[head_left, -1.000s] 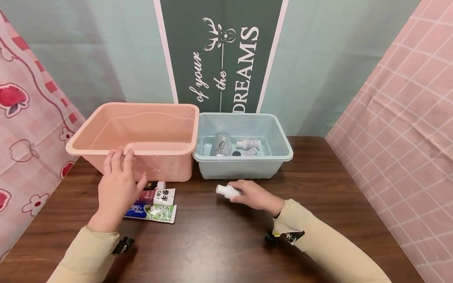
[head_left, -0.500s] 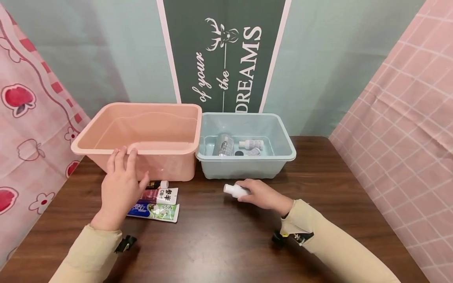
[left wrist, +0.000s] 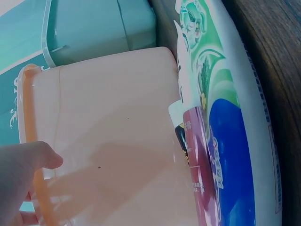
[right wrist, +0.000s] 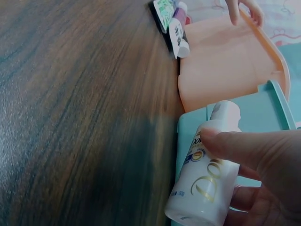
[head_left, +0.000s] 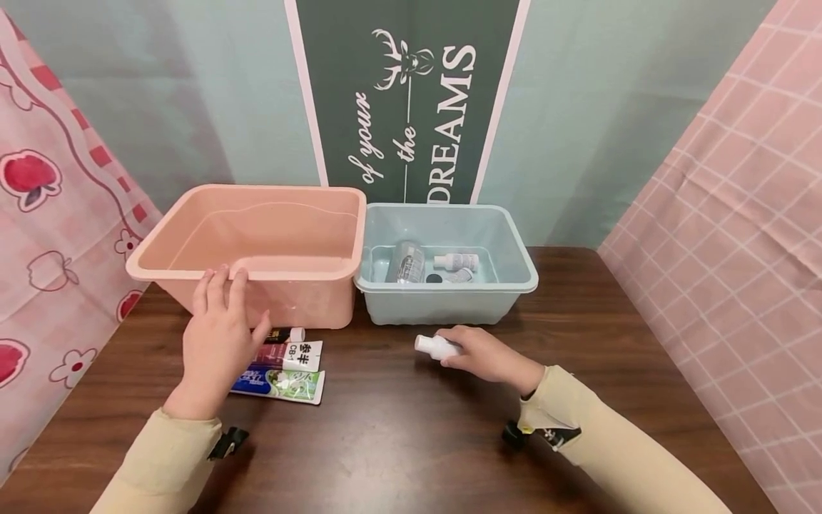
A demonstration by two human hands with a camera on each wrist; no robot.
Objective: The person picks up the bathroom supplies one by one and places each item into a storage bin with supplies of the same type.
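My right hand (head_left: 481,353) grips a small white bottle (head_left: 435,347) low over the table, in front of the light blue bin. Gold lettering and a white cap show on the bottle (right wrist: 207,174) in the right wrist view, with the thumb across its upper part. At the pink bin (head_left: 302,303), my left hand (head_left: 215,346) holds the front rim, fingers over the edge and thumb outside. Below that hand lie several toothpaste tubes: a blue and green one (head_left: 282,384), a red and white one (head_left: 292,355) and a black one with a white cap (head_left: 282,335), partly hidden by the hand.
Right beside the pink bin stands the light blue bin (head_left: 443,307). Inside it are a clear bottle (head_left: 409,264), a small white bottle (head_left: 459,261) and a dark-capped container (head_left: 457,276). Curtains hang behind and at both sides of the wooden table (head_left: 385,442).
My right hand has moved slightly right with the white bottle. The view has shifted a little. My left hand stays at the pink bin's rim.
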